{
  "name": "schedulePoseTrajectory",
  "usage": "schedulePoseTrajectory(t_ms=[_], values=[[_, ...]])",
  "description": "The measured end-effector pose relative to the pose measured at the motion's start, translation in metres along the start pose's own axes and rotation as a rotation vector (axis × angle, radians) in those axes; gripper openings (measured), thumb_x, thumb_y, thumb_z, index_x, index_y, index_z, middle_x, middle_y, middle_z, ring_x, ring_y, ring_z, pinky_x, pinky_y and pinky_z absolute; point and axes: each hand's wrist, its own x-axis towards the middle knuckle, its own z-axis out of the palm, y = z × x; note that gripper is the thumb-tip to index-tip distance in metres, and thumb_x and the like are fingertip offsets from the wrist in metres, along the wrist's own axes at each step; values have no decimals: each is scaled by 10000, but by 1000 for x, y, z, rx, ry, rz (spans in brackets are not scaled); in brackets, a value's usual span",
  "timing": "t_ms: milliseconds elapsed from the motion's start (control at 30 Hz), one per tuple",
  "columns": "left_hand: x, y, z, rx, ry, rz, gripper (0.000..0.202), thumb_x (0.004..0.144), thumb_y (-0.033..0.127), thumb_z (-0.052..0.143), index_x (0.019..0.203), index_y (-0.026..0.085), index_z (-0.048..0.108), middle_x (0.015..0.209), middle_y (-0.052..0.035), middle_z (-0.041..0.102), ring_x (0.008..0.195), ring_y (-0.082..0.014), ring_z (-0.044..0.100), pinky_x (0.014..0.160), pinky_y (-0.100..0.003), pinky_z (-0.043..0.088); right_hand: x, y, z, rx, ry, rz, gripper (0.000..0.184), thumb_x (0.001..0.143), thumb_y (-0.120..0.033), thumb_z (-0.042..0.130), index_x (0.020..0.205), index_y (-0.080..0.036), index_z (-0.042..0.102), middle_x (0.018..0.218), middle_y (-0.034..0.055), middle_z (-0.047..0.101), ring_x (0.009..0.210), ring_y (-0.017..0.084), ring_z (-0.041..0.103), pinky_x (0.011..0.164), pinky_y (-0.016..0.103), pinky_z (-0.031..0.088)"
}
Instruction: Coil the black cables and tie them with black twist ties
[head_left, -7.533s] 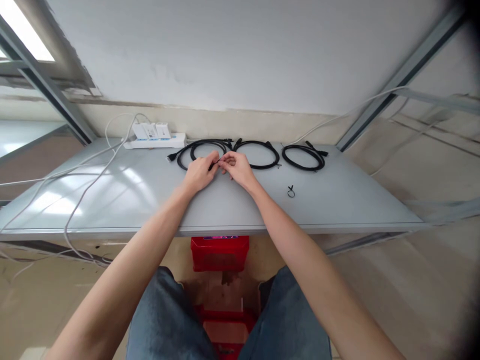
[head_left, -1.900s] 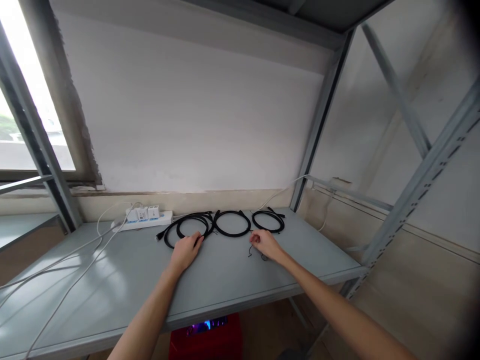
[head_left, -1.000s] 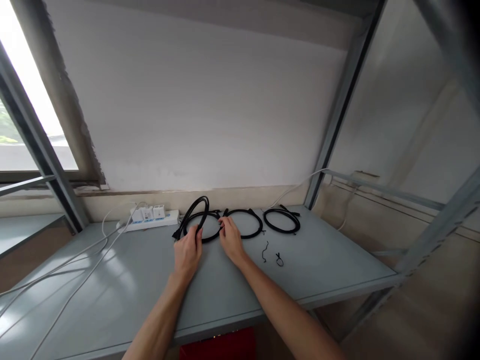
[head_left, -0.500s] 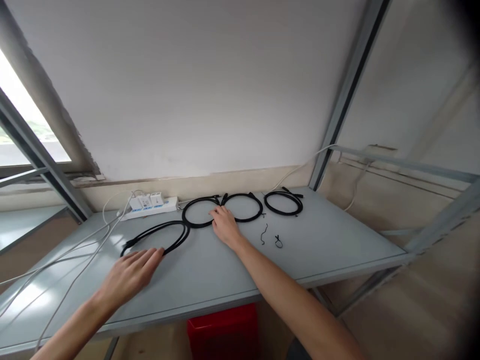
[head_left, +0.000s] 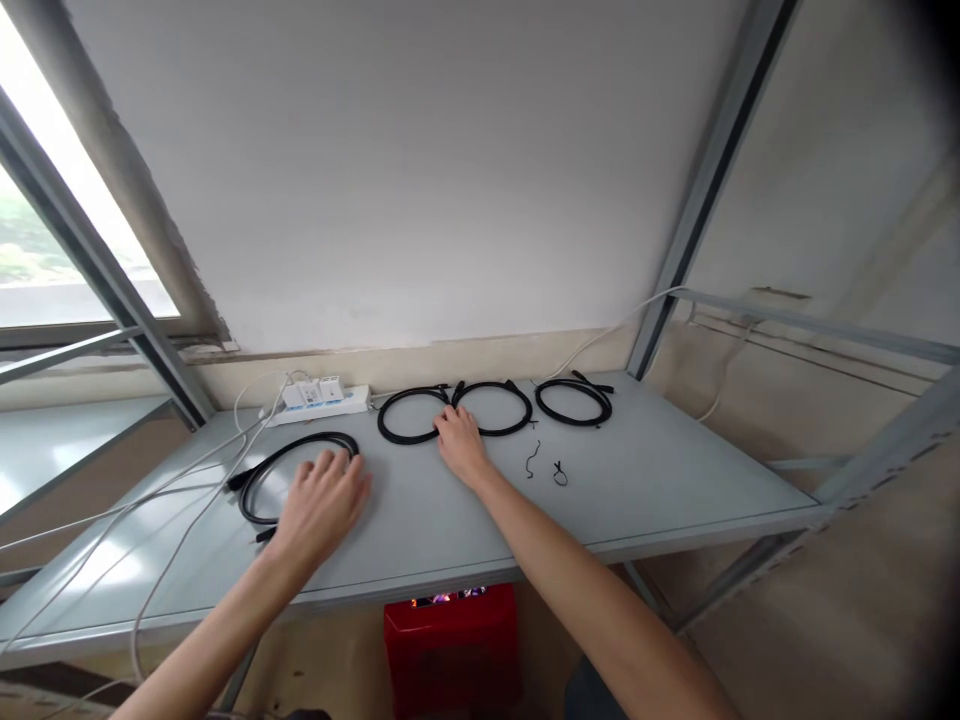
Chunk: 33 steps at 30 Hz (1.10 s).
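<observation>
Several coiled black cables lie in a row on the grey tabletop. My left hand [head_left: 322,500] lies over the right side of the leftmost coiled cable [head_left: 289,442], fingers bent down onto it; the fingertips are partly hidden. That coil lies roughly round, its two plug ends at its left and front. My right hand [head_left: 461,440] has its fingers closed at the right side of the second coiled cable [head_left: 405,438], where it meets the third coiled cable [head_left: 501,385]. A fourth coiled cable [head_left: 574,420] sits apart at the right. Two thin black ties, a loose tie [head_left: 532,458] and a looped tie [head_left: 560,475], lie in front.
A white power strip [head_left: 322,405] with plugged-in adapters stands against the wall at the back left. White cords [head_left: 180,485] trail across the left of the tabletop [head_left: 420,540]. Metal posts [head_left: 697,200] frame both sides. A red stool [head_left: 454,650] is below the front edge.
My left hand has moved right and away from the front edge. The leftmost coil now lies rounder and apart from the second one. My right hand stays by the middle coils; the view has shifted slightly.
</observation>
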Motion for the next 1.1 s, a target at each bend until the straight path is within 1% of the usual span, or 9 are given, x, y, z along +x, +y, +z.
schedulePoseTrajectory(t_ms=[67,133,267,367,467,633,800,933,1100], values=[[13,29,-2,-71,-42,19,466,1119,292,409,1478,174,682,1394,-217,729,1303,-405,659,1063,-522,524,-2,-1,-1,-7,0,-9,370,1038,-35,530,1257,-160,800,1365,173,698,1231,347,569,1075,464,482],[27,55,4,-175,-54,12,581,1085,206,441,1654,155,544,1578,-224,645,1414,-385,630,1139,-497,501,-4,-1,-2,-4,7,-32,372,1035,-30,528,1250,-165,801,1358,168,702,1230,339,573,1083,452,481],[50,83,28,-378,-63,-84,672,1082,171,422,1751,108,407,1789,-228,457,1615,-373,494,1296,-493,413,-12,0,-4,23,3,-93,371,1006,-32,573,1257,-174,805,1357,139,712,1238,328,586,1105,442,489],[55,83,40,-447,-68,-67,629,1090,179,406,1710,102,479,1758,-214,507,1617,-355,499,1333,-500,395,-20,-2,-6,37,9,-130,383,1000,-37,586,1289,-162,803,1391,148,707,1270,328,589,1139,448,492],[52,79,42,-489,-78,-28,605,1086,167,409,1675,140,540,1714,-191,571,1633,-337,487,1352,-516,388,-33,-8,-9,47,7,-134,427,1015,-38,569,1365,-158,783,1428,171,694,1295,317,615,1157,442,501],[41,79,38,-534,-80,-38,614,1080,162,420,1684,145,532,1746,-185,546,1687,-320,429,1392,-507,343,-59,-18,-13,80,-11,-45,569,1069,-82,522,1612,-191,647,1674,207,560,1470,316,605,1248,450,469],[28,81,37,-582,-90,-37,618,1074,162,418,1682,103,515,1767,-189,510,1713,-330,383,1410,-473,314,-72,-23,-16,57,-77,29,600,1117,-153,496,1713,-190,550,1753,246,489,1579,319,552,1299,448,428],[23,82,39,-601,-48,-17,603,1049,142,437,1640,85,543,1683,-205,567,1646,-323,466,1379,-449,360,-72,-27,-19,21,-85,87,584,1143,-207,481,1723,-158,538,1720,275,528,1624,346,507,1318,483,404],[28,79,45,-634,-8,5,597,1029,131,447,1611,75,569,1582,-209,604,1529,-317,556,1339,-431,405,-68,-29,-20,5,-93,118,571,1156,-223,461,1712,-115,533,1741,265,515,1657,339,470,1344,469,367]])
